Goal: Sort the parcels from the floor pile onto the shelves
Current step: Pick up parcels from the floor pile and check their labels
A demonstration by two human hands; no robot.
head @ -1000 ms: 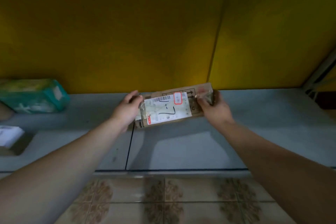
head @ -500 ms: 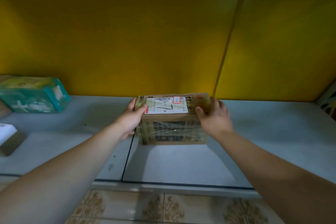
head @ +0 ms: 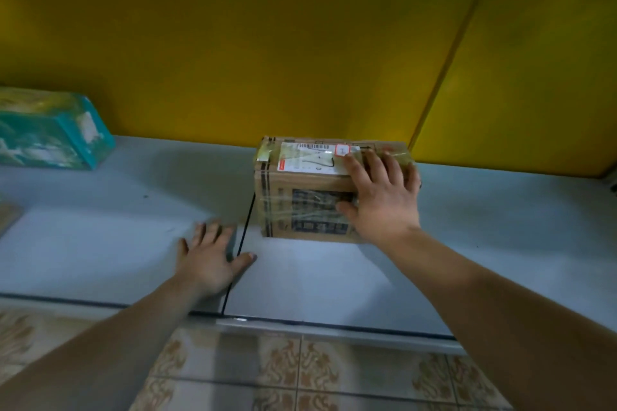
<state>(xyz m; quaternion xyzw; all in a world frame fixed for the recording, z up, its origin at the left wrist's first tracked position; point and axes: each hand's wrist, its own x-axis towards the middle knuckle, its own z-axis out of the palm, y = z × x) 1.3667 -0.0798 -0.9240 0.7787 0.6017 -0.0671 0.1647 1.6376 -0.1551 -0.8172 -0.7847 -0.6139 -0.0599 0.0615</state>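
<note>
Parcel storeroom or pickup point, by the look. Long grey shelf (head: 334, 280) of butted boards with a dark seam between them, and a yellow back panel (head: 267, 43) behind. On it stands a taped cardboard parcel (head: 287, 197) with a barcoded shipping label (head: 309, 162) and a handwritten mark. A teal package (head: 50, 133) sits further left. Patterned floor tiles (head: 300, 374) lie below the shelf edge. Dim indoor light.

— What do we have on the pale grey shelf (head: 100, 243)?
— We see a taped cardboard parcel (head: 300, 203) at the back, just right of the panel seam (head: 247, 220), and a teal box (head: 56, 133) far left (a brown corner (head: 8, 215) too, cut off).
</note>
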